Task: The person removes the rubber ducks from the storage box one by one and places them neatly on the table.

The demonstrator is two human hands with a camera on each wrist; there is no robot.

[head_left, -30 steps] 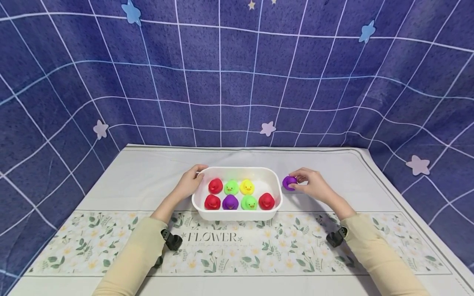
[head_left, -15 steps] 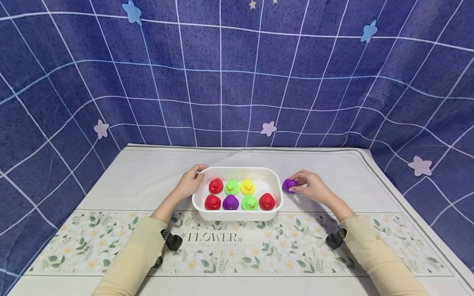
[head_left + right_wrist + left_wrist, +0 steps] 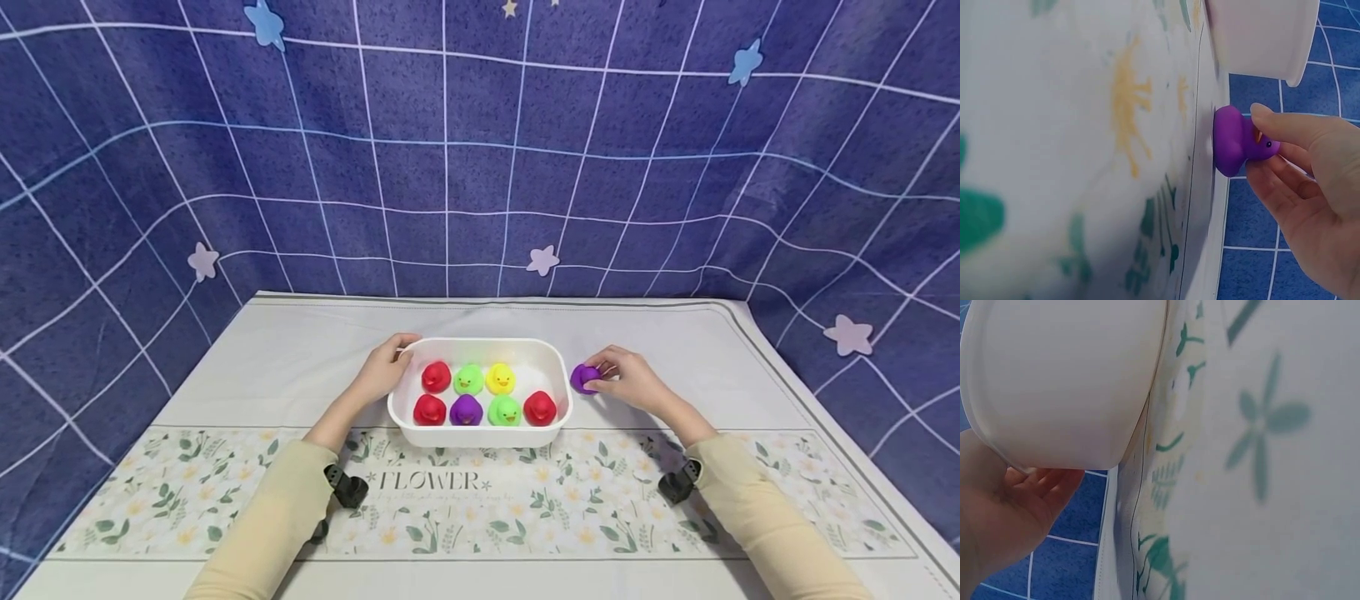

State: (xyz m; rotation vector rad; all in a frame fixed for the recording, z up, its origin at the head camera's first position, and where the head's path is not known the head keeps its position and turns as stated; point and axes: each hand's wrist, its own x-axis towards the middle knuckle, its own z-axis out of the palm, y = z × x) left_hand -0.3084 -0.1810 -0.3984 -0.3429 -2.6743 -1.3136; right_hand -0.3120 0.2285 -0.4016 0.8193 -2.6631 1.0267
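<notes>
My left hand [image 3: 382, 371] grips the left rim of a white plastic tub [image 3: 480, 436], also seen in the left wrist view with the hand [image 3: 1019, 509] at its side. The tub holds small rubber ducks: several red ones, two green, one yellow [image 3: 501, 379] and one purple [image 3: 467, 411]. To the right of the tub, my right hand [image 3: 636, 382] pinches another purple rubber duck [image 3: 584, 379] between thumb and fingers. In the right wrist view that purple duck [image 3: 1230, 142] sits upright with its base at the tabletop, its head between the fingertips.
A white table [image 3: 300, 333] carries a floral printed band [image 3: 600, 517] lettered "FLOWER". Behind and beside it hangs a dark blue grid curtain [image 3: 480, 183] with star shapes. Black wrist cameras [image 3: 681, 482] are strapped at both sleeves.
My right hand has lowered the purple duck slightly, down to the table, and now stays there. The left hand and the tub have kept their places.
</notes>
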